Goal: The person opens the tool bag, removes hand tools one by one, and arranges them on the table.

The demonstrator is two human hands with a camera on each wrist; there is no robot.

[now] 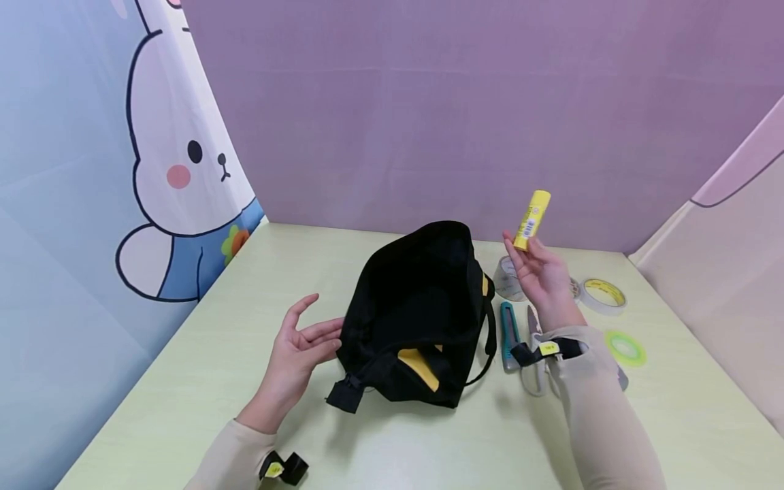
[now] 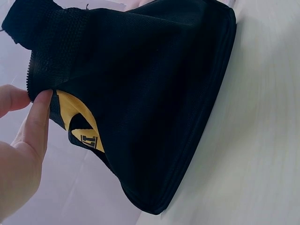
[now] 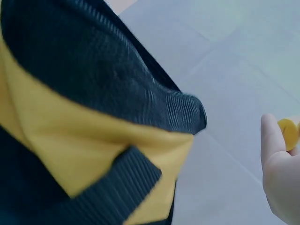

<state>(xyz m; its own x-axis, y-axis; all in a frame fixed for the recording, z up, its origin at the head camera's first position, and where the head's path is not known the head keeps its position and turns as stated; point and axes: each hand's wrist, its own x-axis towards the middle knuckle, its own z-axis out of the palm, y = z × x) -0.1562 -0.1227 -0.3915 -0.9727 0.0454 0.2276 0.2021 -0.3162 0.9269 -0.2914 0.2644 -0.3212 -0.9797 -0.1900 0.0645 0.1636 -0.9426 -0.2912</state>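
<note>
A black zip bag (image 1: 422,292) with yellow panels stands on the table with its mouth gaping. My left hand (image 1: 292,357) is at the bag's left side, one finger raised away from it. In the left wrist view, its thumb and finger pinch the zip edge (image 2: 32,79) of the bag. My right hand (image 1: 542,275) is lifted to the right of the bag and holds a yellow glue stick (image 1: 533,219) upright and slightly tilted. The right wrist view shows the glue stick's round end (image 3: 288,134) between the fingers. The bottom of the bag's inside is lost in shadow.
Right of the bag lie a teal utility knife (image 1: 509,337) and scissors (image 1: 534,378), partly under the right forearm. Clear tape (image 1: 508,280), a white tape roll (image 1: 603,297) and a green tape roll (image 1: 626,348) are around that arm. A purple cloth wall (image 1: 429,122) stands behind.
</note>
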